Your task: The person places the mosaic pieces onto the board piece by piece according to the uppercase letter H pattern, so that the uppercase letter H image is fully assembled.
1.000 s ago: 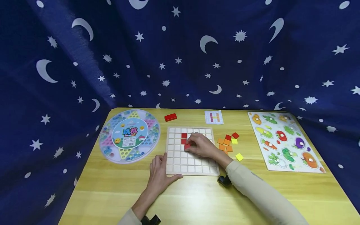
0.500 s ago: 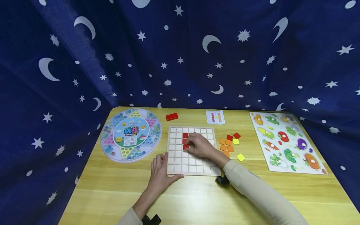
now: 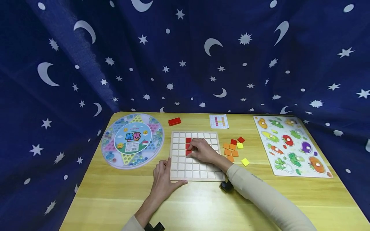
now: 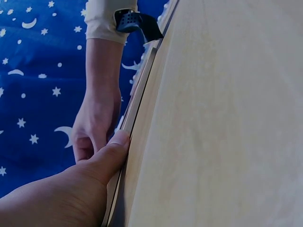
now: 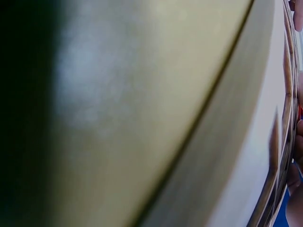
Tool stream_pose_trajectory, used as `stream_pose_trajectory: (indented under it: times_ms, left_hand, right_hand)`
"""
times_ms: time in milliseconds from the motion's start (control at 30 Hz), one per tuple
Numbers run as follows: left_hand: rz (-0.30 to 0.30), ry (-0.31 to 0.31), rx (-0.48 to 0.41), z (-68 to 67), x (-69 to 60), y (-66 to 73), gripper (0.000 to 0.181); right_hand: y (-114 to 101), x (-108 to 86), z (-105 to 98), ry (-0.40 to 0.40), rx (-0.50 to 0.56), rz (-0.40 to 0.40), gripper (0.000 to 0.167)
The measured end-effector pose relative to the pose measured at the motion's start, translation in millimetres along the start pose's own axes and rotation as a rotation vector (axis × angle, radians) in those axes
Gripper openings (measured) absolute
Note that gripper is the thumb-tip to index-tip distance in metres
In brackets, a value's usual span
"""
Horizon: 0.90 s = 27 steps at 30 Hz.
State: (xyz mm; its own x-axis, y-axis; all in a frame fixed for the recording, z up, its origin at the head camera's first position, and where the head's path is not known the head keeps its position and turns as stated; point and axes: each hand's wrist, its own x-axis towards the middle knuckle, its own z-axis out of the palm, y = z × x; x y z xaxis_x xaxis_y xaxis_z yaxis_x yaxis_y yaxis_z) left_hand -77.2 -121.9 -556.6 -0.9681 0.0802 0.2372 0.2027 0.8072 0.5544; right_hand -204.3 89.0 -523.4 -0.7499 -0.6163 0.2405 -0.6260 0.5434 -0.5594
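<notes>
A white gridded wooden board (image 3: 180, 165) lies on the table. Down one of its columns run red square tiles (image 3: 188, 140), partly covered by the right fingers. My right hand (image 3: 203, 150) is over the board, thumb and index finger pinching the lowest red tile (image 3: 188, 153) in that column. My left hand (image 3: 163, 181) rests at the board's near left corner, thumb along the near edge and fingers beside the left edge; the left wrist view shows its thumb (image 4: 111, 158) against the rim. In the right wrist view only parts of fingers (image 5: 296, 198) show at the right border.
Several loose orange tiles (image 3: 227, 152), red tiles (image 3: 241, 140) and yellow tiles (image 3: 245, 162) lie right of the board. Behind it are a red block (image 3: 174, 121) and a pattern card (image 3: 218, 121). A round Chinese checkers set (image 3: 133, 141) sits left, a vegetable puzzle board (image 3: 292, 146) right.
The lowest red tile has shifted slightly left, into line with the column above it, with the right fingers still at it. My left hand has stayed at the board's corner.
</notes>
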Motion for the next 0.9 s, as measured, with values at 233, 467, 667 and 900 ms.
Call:
stream_pose_trajectory:
  times_ms: [233,467,667,900]
  left_hand:
    - [0.017,0.029,0.011,1.1,-1.5,-1.4,0.112]
    - [0.025,0.04,0.006,1.4,-2.0,-0.9,0.112]
    - [0.023,0.03,-0.011,1.4,-1.4,-0.4,0.111]
    - [0.014,0.017,-0.014,0.5,-0.7,0.0,0.112]
  right_hand:
    - [1.5,-1.9,1.9,-0.01,-0.001,-0.016,0.024]
    - [2.7,-2.9,2.1,-0.038,-0.006,0.01,0.022]
    - [2.5,-3.4,1.8,-0.037,-0.003,0.021,0.023]
    - [1.5,-3.0,0.6,-0.033,-0.004,0.017,0.023]
